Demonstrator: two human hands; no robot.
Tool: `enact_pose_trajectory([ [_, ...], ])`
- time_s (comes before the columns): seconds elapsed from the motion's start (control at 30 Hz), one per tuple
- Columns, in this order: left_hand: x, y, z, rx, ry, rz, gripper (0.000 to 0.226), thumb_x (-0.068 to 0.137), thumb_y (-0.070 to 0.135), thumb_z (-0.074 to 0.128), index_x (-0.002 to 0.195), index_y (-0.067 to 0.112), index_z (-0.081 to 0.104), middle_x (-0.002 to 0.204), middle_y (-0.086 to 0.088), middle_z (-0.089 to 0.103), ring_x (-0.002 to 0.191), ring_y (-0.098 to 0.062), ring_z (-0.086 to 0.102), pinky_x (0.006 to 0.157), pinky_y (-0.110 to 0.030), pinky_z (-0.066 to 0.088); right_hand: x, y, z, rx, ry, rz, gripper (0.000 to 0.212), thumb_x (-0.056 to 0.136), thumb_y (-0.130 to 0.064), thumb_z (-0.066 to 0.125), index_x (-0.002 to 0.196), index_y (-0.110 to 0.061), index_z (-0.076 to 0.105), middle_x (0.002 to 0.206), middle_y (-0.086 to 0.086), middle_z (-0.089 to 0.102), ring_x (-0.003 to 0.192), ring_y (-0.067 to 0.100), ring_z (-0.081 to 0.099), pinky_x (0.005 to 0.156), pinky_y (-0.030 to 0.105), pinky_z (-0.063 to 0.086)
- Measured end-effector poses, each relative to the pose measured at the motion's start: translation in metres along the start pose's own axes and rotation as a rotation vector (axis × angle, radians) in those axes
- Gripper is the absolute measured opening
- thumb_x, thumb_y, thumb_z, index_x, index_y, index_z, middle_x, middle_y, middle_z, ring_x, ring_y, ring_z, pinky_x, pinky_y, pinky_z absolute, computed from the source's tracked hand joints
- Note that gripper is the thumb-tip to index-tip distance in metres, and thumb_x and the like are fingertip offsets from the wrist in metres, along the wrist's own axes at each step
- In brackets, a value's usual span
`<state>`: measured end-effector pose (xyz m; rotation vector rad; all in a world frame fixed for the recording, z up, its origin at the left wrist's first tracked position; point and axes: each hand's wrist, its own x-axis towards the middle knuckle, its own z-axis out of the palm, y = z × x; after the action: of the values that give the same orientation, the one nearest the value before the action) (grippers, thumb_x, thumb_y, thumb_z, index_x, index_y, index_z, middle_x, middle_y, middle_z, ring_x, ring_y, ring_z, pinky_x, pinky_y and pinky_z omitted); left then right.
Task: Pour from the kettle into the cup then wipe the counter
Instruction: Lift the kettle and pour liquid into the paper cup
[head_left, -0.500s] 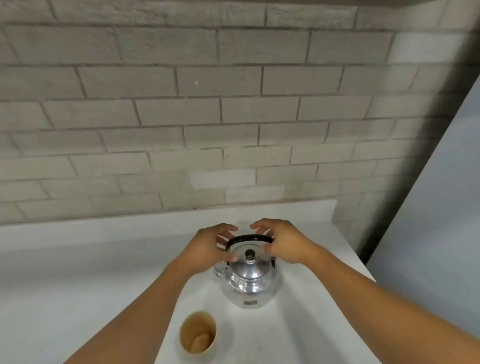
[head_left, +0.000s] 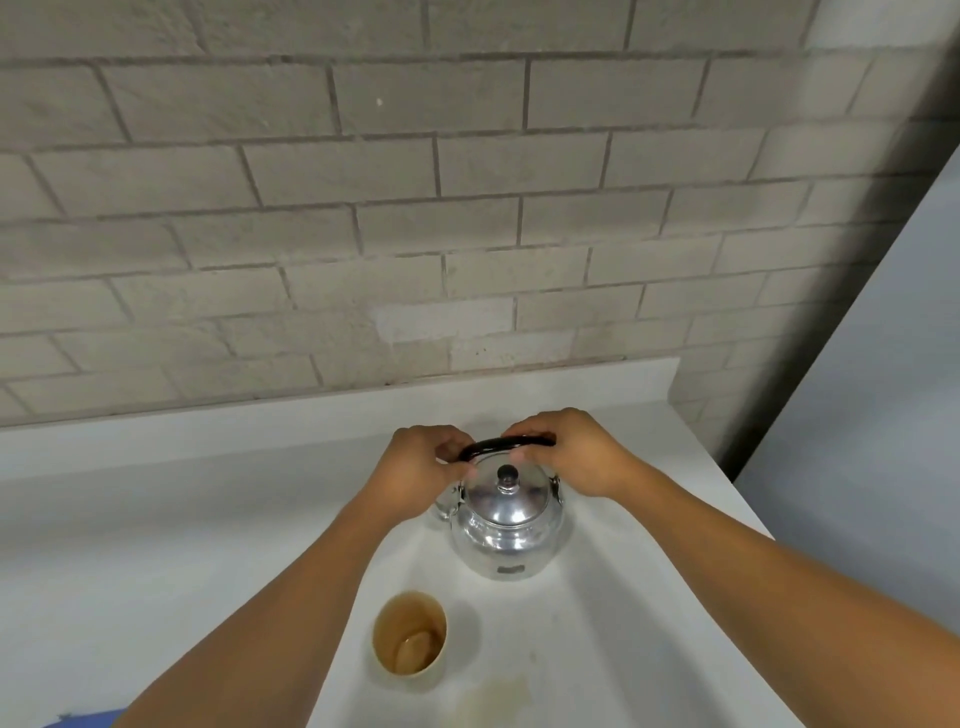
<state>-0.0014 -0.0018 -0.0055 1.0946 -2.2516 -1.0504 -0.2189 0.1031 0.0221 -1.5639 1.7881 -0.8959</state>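
A shiny metal kettle (head_left: 506, 525) with a black knob on its lid stands on the white counter (head_left: 156, 519). Its black handle (head_left: 506, 443) arches over the lid. My left hand (head_left: 423, 475) grips the handle's left end, and its spout is mostly hidden behind that hand. My right hand (head_left: 569, 452) is closed over the handle's right end. A tan cup (head_left: 410, 634) stands in front of the kettle, nearer to me, with a little brown liquid at its bottom.
A brownish stain (head_left: 493, 699) marks the counter just right of the cup. A brick wall (head_left: 415, 208) rises behind the counter. The counter ends at a right edge (head_left: 727, 478), beyond which a grey panel (head_left: 883, 467) stands. Something blue (head_left: 88, 719) shows at the bottom left.
Both hands, open above the handle half a second ago, have come down and closed on the handle's ends. The kettle and cup stand where they were.
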Motion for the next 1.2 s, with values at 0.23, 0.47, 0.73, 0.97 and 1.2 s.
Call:
enact_pose_trajectory([
  [0.23, -0.01, 0.011, -0.014, -0.027, 0.013, 0.067, 0.026, 0.08, 0.016, 0.089, 0.096, 0.034, 0.08, 0.092, 0.018, 0.081, 0.092, 0.005, 0.073, 0.077, -0.004, 0.048, -0.017, -0.019, 0.001, 0.142, 0.086, -0.055, 0.016, 0.089, -0.025, 0.074, 0.099, -0.038, 0.077, 0.098, -0.018, 0.075, 0.09, 0.001, 0.069, 0.078, 0.01, 0.048],
  [0.47, -0.038, 0.03, -0.025, -0.199, 0.06, 0.121, 0.044, 0.078, 0.015, 0.092, 0.114, 0.036, 0.077, 0.105, 0.016, 0.079, 0.104, -0.002, 0.073, 0.094, -0.017, 0.058, -0.037, -0.043, -0.01, 0.193, 0.217, -0.103, 0.016, 0.09, -0.024, 0.074, 0.105, -0.025, 0.078, 0.095, -0.012, 0.078, 0.091, 0.003, 0.071, 0.079, 0.016, 0.052],
  [0.73, -0.109, -0.002, -0.042, -0.262, 0.066, 0.149, 0.082, 0.063, 0.052, 0.095, 0.137, 0.036, 0.063, 0.133, 0.013, 0.068, 0.127, -0.009, 0.064, 0.105, -0.025, 0.051, -0.069, -0.054, -0.025, 0.189, 0.24, -0.123, 0.014, 0.087, -0.023, 0.077, 0.098, -0.032, 0.08, 0.095, -0.019, 0.077, 0.092, -0.003, 0.07, 0.077, 0.004, 0.048],
  [0.97, -0.157, -0.048, -0.025, -0.221, -0.144, -0.017, 0.11, 0.05, 0.037, 0.106, 0.145, 0.041, 0.052, 0.145, 0.022, 0.06, 0.137, -0.001, 0.054, 0.12, -0.035, 0.042, -0.087, -0.059, -0.016, 0.165, 0.18, -0.13, 0.013, 0.086, -0.02, 0.078, 0.093, -0.031, 0.08, 0.094, -0.009, 0.077, 0.088, 0.011, 0.071, 0.072, 0.016, 0.054],
  [1.2, -0.179, -0.072, -0.007, -0.209, -0.221, -0.077, 0.116, 0.046, 0.051, 0.104, 0.146, 0.049, 0.047, 0.147, 0.026, 0.057, 0.137, -0.003, 0.055, 0.116, -0.037, 0.047, -0.101, -0.071, -0.004, 0.104, 0.108, -0.187, 0.012, 0.084, -0.021, 0.078, 0.095, -0.023, 0.08, 0.082, -0.016, 0.074, 0.08, 0.004, 0.068, 0.074, 0.01, 0.045],
])
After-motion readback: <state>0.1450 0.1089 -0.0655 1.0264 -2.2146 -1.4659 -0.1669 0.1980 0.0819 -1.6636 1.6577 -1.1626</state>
